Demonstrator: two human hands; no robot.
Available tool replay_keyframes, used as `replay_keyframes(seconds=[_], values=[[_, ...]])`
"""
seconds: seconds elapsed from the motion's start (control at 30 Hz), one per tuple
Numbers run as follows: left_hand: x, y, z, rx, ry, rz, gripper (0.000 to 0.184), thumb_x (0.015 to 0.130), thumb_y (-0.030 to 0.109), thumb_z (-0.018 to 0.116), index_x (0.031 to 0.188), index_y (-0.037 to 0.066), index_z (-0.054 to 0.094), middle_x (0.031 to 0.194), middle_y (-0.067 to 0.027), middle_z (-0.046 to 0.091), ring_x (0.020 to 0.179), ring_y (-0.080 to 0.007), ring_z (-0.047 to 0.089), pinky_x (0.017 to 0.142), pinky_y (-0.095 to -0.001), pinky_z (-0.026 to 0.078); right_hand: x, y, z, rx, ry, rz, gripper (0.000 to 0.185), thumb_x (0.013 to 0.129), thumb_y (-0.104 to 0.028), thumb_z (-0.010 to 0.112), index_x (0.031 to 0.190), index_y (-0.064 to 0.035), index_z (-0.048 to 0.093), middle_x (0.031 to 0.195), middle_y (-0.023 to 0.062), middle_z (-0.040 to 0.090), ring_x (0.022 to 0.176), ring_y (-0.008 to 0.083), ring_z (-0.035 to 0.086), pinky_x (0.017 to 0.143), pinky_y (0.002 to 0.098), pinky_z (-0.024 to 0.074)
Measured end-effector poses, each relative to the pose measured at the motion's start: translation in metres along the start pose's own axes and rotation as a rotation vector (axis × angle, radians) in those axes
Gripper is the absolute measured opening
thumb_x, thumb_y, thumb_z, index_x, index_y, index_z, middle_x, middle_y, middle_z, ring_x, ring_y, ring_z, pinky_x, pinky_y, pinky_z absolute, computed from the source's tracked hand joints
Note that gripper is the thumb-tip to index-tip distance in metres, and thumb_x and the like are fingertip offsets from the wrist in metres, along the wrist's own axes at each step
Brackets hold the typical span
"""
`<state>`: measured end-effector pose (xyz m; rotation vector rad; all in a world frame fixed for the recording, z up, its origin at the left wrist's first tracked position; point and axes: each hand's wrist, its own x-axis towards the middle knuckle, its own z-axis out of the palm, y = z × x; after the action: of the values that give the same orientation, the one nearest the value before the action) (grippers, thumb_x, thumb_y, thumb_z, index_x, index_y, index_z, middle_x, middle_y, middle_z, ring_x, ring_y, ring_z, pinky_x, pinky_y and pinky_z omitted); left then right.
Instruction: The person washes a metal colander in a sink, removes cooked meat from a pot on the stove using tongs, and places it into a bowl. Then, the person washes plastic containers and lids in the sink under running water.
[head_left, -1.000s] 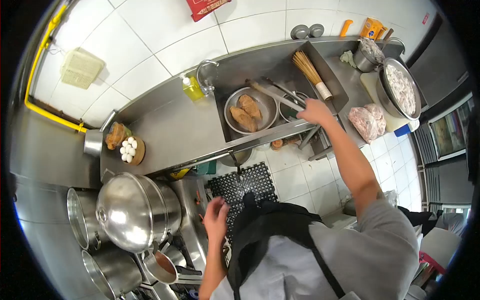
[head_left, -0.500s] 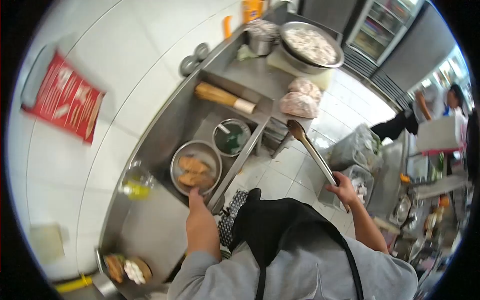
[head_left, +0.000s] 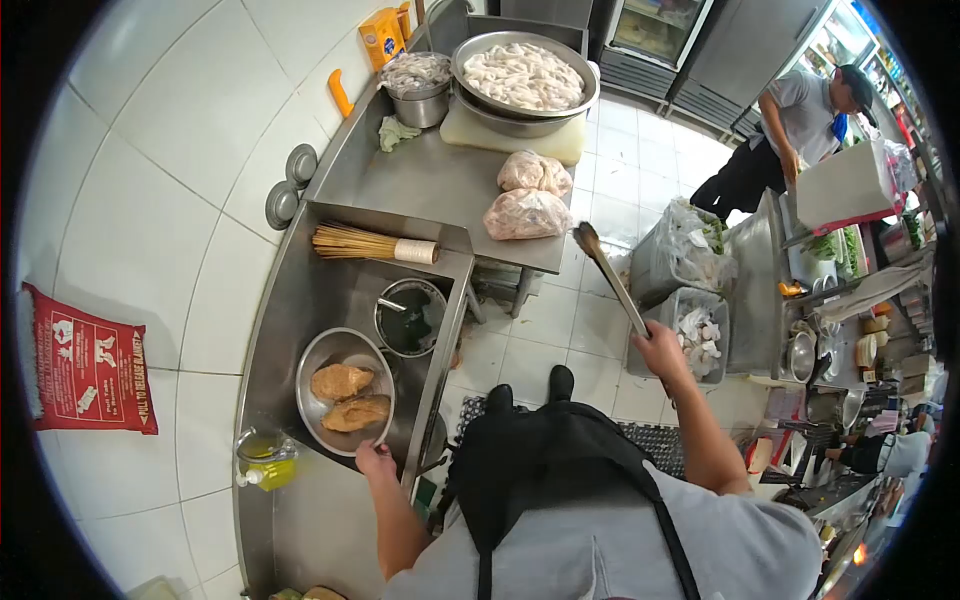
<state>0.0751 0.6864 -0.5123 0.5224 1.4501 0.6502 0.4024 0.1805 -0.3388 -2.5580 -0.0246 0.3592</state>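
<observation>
My left hand (head_left: 375,460) grips the near rim of a round metal bowl (head_left: 340,347), its fingers closed there. Two browned, breaded-looking pieces of meat (head_left: 357,413) lie in the bowl, which is at the sink (head_left: 290,300). Beside it stands a round container of dark green liquid (head_left: 415,325) with a handle sticking out. My right hand (head_left: 662,352) is wrapped round a pair of metal tongs (head_left: 618,285). They point forward over the floor, away from the bowl, their darkened tips close together with nothing visible between them.
A bamboo brush (head_left: 370,243) lies across the sink's far end. Beyond are two bagged pale bundles (head_left: 527,212) and a large basin of pale meat pieces (head_left: 525,80). Tubs (head_left: 690,335) stand on the floor at right. A co-worker (head_left: 800,115) stands at the far right counter.
The view has turned, so the sink and bowl now appear further left. My left hand stays at the bowl's rim, and the tongs remain in my right hand.
</observation>
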Motion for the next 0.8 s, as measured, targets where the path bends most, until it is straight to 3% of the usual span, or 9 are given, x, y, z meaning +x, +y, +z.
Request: replay_keyframes(seconds=[0.23,0.37,0.53,0.63,0.67,0.77,0.8], values=[[-0.145,0.055,0.011,0.161,0.018,0.21,0.006,0.076,0.002,0.057,0.082,0.001,0.056,0.075,-0.0092,0.054,0.057,-0.0206,0.05,0.045,-0.0297,0.041,0.059,-0.011,-0.006,-0.059,-0.157,-0.111,0.031,0.086,-0.028,0.063,0.095,0.002,0.061,0.086,0.0273,0.064,0.089,0.0456,0.061,0.079,0.0509,0.0472],[-0.225,0.059,0.041,0.266,-0.105,0.25,0.016,0.072,0.001,0.058,0.088,0.005,0.055,0.083,-0.0077,0.058,0.065,-0.0203,0.056,0.05,-0.0306,0.041,0.104,-0.023,0.007,-0.11,-0.264,-0.273,0.032,0.088,-0.03,0.061,0.1,0.0001,0.06,0.092,0.0268,0.065,0.092,0.0453,0.06,0.081,0.0524,0.0472],[-0.294,0.012,0.114,0.204,-0.285,0.214,0.022,0.072,-0.002,0.058,0.094,-0.001,0.054,0.082,-0.0101,0.059,0.063,-0.0234,0.059,0.048,-0.0338,0.043,0.174,-0.053,0.007,-0.035,-0.244,-0.385,0.032,0.088,-0.03,0.06,0.098,0.0009,0.06,0.091,0.026,0.065,0.091,0.0442,0.061,0.081,0.0521,0.048],[-0.304,-0.026,0.164,0.23,-0.394,0.159,0.024,0.073,-0.004,0.06,0.095,-0.003,0.05,0.079,-0.0108,0.057,0.058,-0.0234,0.057,0.044,-0.0335,0.042,0.181,-0.023,-0.059,-0.02,-0.135,-0.357,0.029,0.087,-0.027,0.06,0.093,0.0016,0.058,0.087,0.0259,0.065,0.085,0.044,0.062,0.076,0.051,0.0493],[-0.294,-0.047,0.177,0.249,-0.345,0.148,0.022,0.074,-0.002,0.061,0.094,-0.004,0.052,0.077,-0.011,0.058,0.056,-0.0222,0.057,0.041,-0.0319,0.04,0.181,-0.011,-0.084,-0.015,-0.18,-0.284,0.029,0.087,-0.026,0.061,0.094,0.0021,0.059,0.086,0.0259,0.065,0.084,0.044,0.063,0.075,0.0507,0.0492],[-0.293,-0.094,0.225,0.291,-0.53,0.125,0.015,0.073,0.003,0.063,0.087,0.0,0.06,0.078,-0.0074,0.063,0.058,-0.0201,0.059,0.044,-0.0327,0.043,0.205,0.043,-0.093,-0.166,-0.208,-0.344,0.029,0.086,-0.028,0.061,0.09,0.0008,0.062,0.087,0.0248,0.066,0.086,0.0417,0.064,0.078,0.049,0.0498],[-0.309,-0.104,0.248,0.268,-0.49,0.129,0.013,0.074,0.001,0.062,0.086,0.0,0.059,0.076,-0.008,0.061,0.058,-0.0204,0.058,0.044,-0.0326,0.043,0.213,0.051,-0.087,-0.179,-0.237,-0.362,0.029,0.086,-0.028,0.061,0.091,0.0,0.063,0.089,0.0247,0.066,0.088,0.0416,0.064,0.08,0.0487,0.0501]])
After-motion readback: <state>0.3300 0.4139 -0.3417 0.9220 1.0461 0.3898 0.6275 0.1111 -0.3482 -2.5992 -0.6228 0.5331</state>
